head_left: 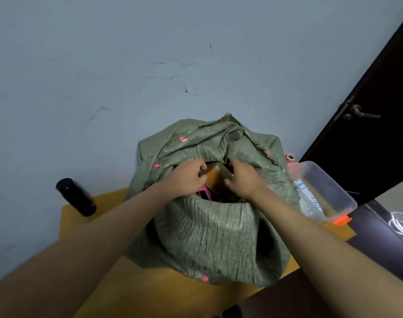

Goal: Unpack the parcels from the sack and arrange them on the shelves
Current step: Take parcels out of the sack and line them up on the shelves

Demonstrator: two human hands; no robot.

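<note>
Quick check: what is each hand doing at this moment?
Left hand: fingers curled on the brown parcel inside the sack.
Right hand: gripping the same parcel's other side.

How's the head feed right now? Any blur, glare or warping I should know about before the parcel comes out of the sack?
Head view: dim, flat bluish light, no hard shadows. Wide-angle warping bends the door and stretches both forearms. The bottle is smeared by motion blur. Bright glare streaks on the dark surface at far right. Inside the sack it is murky; the left hand and right hand grip a brown parcel.
</note>
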